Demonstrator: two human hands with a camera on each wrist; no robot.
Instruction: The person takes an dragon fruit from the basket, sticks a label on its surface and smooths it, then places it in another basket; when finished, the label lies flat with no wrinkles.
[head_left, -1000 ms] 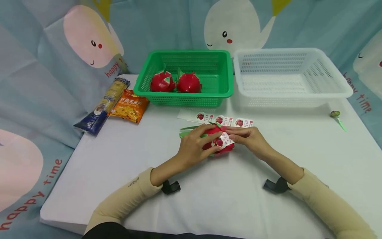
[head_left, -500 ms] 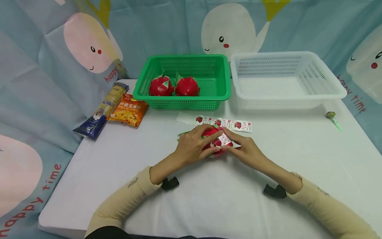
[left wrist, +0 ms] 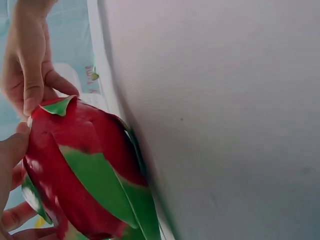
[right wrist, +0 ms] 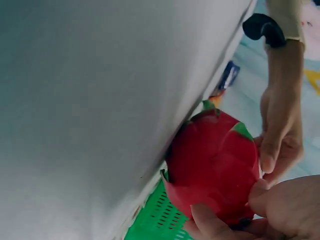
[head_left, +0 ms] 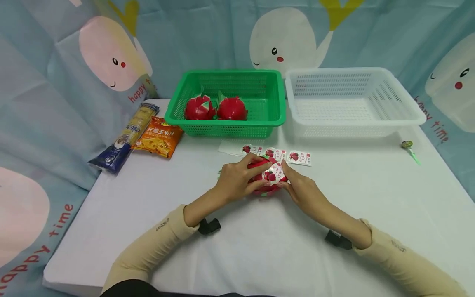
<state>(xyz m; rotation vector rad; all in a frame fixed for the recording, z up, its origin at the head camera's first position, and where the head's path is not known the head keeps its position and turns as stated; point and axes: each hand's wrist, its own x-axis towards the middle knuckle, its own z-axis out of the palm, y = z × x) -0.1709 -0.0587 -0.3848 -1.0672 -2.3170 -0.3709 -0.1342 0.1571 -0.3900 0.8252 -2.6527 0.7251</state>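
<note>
A red dragon fruit with green-tipped scales (right wrist: 212, 165) sits on the white table between both hands, its green leafy end toward the left. My left hand (head_left: 234, 181) holds it from the left, fingers spread over its top. From the right, my right hand (head_left: 306, 192) grips it, thumb and fingers at the edge of a white sticker (head_left: 273, 173). That sticker, printed with dragon fruits and red characters, lies on the fruit's upper side. Behind the hands is a strip of similar stickers (head_left: 298, 158). In the left wrist view, long green scales (left wrist: 97, 182) show on the fruit.
A green basket (head_left: 226, 131) with two dragon fruits (head_left: 232, 109) stands at the back, beside a white basket (head_left: 356, 122). To the left lie a blue-and-yellow packet (head_left: 124, 138) and an orange snack bag (head_left: 159, 137). A lollipop with a green stick (head_left: 407, 145) is at the right.
The right hand has moved from the sticker's upper right corner down to its right edge, thumb and fingers now spread along it. The sticker lies flatter on the fruit. The head view has shifted slightly.
</note>
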